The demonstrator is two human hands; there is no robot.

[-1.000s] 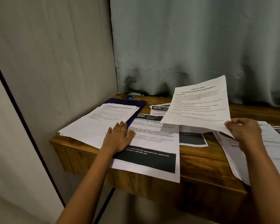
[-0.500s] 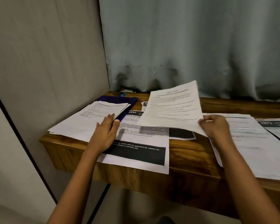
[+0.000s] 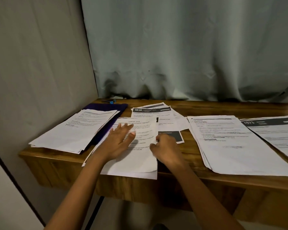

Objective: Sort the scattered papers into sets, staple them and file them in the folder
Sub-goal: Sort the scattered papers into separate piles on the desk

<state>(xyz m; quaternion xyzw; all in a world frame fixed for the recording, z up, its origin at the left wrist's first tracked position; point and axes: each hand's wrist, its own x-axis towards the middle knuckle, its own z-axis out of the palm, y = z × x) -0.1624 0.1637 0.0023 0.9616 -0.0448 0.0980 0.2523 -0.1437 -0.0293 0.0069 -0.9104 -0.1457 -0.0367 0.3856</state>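
White sheet [image 3: 140, 161] lies under left grip [image 3: 118, 141], pinched by right grip [image 3: 166, 148].

A wooden desk [image 3: 206, 178] stands against a grey-green curtain [image 3: 181, 47] and plain wall [image 3: 32, 55].

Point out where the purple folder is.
In the head view, the purple folder lies at the back left of the desk, mostly under the left paper stack and just in front of the small blue stapler.
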